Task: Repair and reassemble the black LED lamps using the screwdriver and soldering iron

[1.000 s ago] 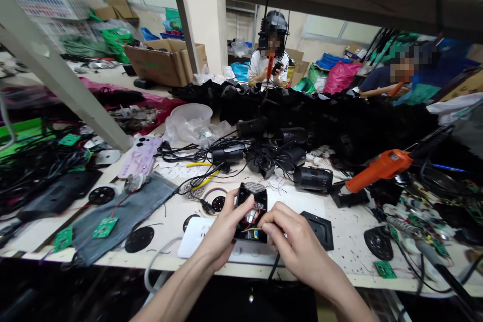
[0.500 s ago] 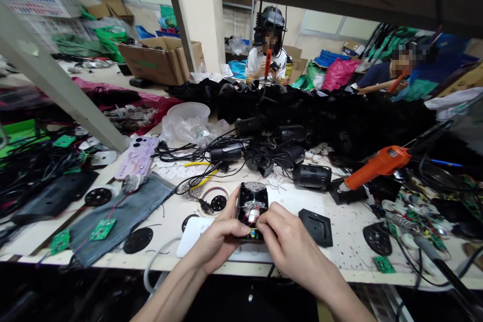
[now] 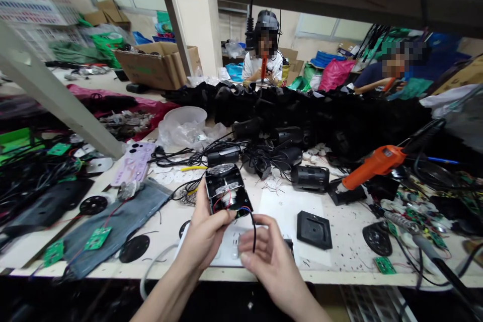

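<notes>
From where I stood, the open black housing point(image 3: 237, 192) was at the centre of the frame, above the bench point(image 3: 349, 256), gripped along its side by the left hand point(image 3: 206, 234). The right hand point(image 3: 269, 256) was loosely curled, fingers parted, beside the black cable point(image 3: 254, 237); whether they touched it, I couldn't tell. The shell looked light and stiff, probably slick plastic, so its outer walls seemed the safest hold. The thin red wires point(image 3: 216, 205) inside looked fragile — a tug might well have loosened one. As for writing, the purple phone point(image 3: 134, 163) at left and the cardboard box point(image 3: 151, 68) at upper left bore markings — none legible to me.
</notes>
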`<state>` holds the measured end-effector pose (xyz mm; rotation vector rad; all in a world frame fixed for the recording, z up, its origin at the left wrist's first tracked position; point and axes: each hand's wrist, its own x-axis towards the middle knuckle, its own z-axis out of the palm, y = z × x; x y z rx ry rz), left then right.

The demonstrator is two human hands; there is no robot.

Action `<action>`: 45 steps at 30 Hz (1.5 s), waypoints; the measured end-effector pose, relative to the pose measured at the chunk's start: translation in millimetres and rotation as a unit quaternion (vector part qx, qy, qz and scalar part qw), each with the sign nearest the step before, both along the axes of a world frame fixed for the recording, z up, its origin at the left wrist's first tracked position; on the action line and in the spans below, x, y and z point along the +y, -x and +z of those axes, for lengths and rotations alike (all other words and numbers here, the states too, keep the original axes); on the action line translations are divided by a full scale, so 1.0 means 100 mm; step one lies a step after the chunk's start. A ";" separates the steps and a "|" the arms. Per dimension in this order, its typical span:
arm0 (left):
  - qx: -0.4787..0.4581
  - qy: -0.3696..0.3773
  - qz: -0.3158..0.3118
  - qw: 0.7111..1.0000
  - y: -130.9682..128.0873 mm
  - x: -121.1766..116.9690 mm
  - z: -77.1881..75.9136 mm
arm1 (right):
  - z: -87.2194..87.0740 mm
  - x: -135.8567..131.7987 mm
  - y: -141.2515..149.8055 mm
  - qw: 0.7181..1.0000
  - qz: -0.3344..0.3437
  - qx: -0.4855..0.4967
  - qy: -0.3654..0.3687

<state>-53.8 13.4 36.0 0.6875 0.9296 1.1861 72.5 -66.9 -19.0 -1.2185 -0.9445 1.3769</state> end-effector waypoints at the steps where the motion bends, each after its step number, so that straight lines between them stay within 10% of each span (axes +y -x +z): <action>1: 0.002 -0.010 0.008 1.000 0.00 0.01 0.02 | -0.02 -0.01 0.03 1.000 0.010 0.025 0.006; 6: 0.035 -0.043 0.018 0.998 -0.01 0.02 -0.02 | 0.10 0.06 -0.09 0.990 -0.105 -0.086 -0.036; 12: 0.103 -0.097 -0.001 0.990 -0.04 -0.06 -0.22 | 0.33 0.16 -0.28 0.836 -0.135 -0.427 -0.317; 25: 0.178 -0.158 0.000 0.971 -0.10 -0.13 -0.31 | 0.27 0.22 -0.16 0.696 -0.136 -0.609 -0.356; 33: 0.221 -0.181 0.002 0.958 -0.11 -0.11 -0.32 | 0.21 0.20 -0.16 0.811 -0.073 -0.494 -0.304; 39: 0.267 -0.218 0.008 0.939 -0.15 -0.16 -0.28 | 0.28 0.21 -0.22 0.969 -0.036 -0.234 -0.074; 42: 0.266 -0.233 0.005 0.935 -0.18 -0.16 -0.27 | 0.26 0.21 -0.23 0.979 -0.040 -0.193 -0.044; 45: 0.226 -0.198 -0.005 0.954 -0.19 -0.13 -0.26 | 0.23 0.19 -0.23 0.920 -0.065 -0.340 -0.185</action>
